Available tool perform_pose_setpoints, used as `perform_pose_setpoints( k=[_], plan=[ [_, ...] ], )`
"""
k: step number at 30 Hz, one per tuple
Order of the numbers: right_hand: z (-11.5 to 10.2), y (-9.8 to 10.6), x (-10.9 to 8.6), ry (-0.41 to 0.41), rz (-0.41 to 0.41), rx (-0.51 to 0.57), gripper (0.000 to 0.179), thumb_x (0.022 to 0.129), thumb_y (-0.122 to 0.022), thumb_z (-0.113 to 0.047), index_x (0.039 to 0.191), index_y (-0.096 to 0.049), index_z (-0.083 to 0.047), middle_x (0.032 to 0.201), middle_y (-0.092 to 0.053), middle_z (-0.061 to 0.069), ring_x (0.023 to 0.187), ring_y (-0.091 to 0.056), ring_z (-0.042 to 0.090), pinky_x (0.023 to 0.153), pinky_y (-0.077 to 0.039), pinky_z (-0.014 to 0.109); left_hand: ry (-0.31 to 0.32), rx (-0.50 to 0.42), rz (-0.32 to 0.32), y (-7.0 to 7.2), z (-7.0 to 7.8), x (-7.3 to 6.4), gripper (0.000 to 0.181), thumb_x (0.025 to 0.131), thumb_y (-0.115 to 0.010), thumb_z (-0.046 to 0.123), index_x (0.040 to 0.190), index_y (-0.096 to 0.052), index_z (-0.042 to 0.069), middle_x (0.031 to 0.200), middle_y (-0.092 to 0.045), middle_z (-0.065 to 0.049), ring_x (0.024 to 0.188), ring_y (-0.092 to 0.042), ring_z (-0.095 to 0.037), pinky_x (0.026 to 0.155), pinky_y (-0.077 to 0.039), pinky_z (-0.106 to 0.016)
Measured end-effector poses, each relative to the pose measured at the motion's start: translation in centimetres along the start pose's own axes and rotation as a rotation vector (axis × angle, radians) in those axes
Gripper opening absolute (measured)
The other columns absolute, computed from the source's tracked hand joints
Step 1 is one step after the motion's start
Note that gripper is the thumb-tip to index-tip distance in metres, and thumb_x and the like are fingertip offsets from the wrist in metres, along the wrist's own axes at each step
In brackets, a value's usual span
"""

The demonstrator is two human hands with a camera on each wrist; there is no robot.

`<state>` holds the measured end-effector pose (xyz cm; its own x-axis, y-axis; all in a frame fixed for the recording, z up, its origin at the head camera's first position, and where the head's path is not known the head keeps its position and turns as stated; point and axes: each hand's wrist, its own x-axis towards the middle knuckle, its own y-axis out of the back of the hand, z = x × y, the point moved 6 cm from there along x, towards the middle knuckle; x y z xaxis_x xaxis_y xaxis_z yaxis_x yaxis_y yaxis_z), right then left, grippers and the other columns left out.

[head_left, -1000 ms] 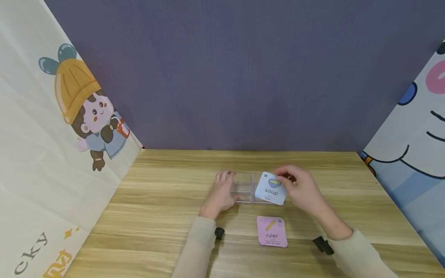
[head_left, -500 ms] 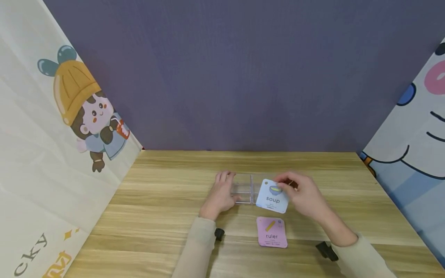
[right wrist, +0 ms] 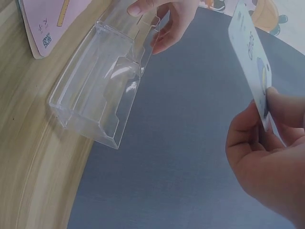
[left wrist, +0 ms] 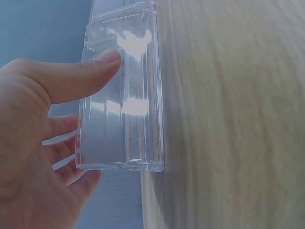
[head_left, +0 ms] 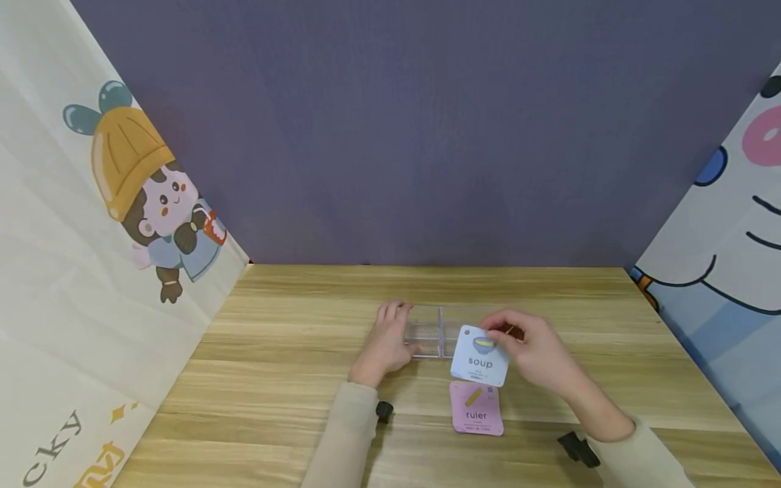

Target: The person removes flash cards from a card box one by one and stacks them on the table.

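Note:
My left hand [head_left: 386, 342] grips the left end of a clear plastic holder [head_left: 430, 332], which has a divider across its middle. In the left wrist view the thumb lies on one side of the holder [left wrist: 107, 138] and the fingers reach round the other. My right hand [head_left: 535, 349] pinches a light blue card [head_left: 479, 364] printed "soup" by its upper right corner, between thumb and fingers. The right wrist view shows this card [right wrist: 250, 59] nearly edge-on, apart from the holder [right wrist: 95, 81]. A pink "ruler" card [head_left: 478, 415] lies just in front of it on the table.
The wood-grain table [head_left: 274, 379] ends at a dark grey-blue panel [head_left: 390, 135]. Cartoon-printed white sheets stand at the left [head_left: 61, 237] and right [head_left: 732, 271]. A black strap piece [head_left: 578, 449] sits at the right wrist.
My right hand has drawn the soup card towards the front, from over the holder's right part to just above the pink card. The left hand and holder have stayed in place.

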<state>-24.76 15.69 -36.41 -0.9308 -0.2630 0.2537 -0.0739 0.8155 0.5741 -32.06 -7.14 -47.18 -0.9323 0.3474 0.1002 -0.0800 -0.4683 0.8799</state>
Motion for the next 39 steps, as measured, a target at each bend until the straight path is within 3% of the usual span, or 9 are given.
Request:
perform_pose_setpoints(
  k=[22,39],
  plan=[
    [-0.3,-0.2,-0.8,0.003,-0.060,0.055,0.015,0.094,-0.068,0.001,0.102,-0.074,-0.010,0.096,-0.071,0.000,0.074,-0.059,0.013,0.060,-0.051,0.025,0.001,-0.011,-0.008,0.1,0.2,-0.1,0.085,0.084,-0.084,0.028,0.152,-0.039,0.005,0.155,-0.036,-0.012,0.146,-0.026,-0.031,0.121,-0.029,-0.042],
    [0.9,-0.5,-1.1,-0.043,-0.109,0.042,0.011,0.096,-0.067,-0.003,0.103,-0.073,-0.008,0.094,-0.069,0.001,0.070,-0.056,0.012,0.057,-0.050,0.026,0.011,0.008,-0.019,-0.2,0.0,0.2,0.087,0.084,-0.084,0.029,0.154,-0.038,0.006,0.156,-0.035,-0.012,0.147,-0.025,-0.030,0.122,-0.027,-0.041]
  ],
)
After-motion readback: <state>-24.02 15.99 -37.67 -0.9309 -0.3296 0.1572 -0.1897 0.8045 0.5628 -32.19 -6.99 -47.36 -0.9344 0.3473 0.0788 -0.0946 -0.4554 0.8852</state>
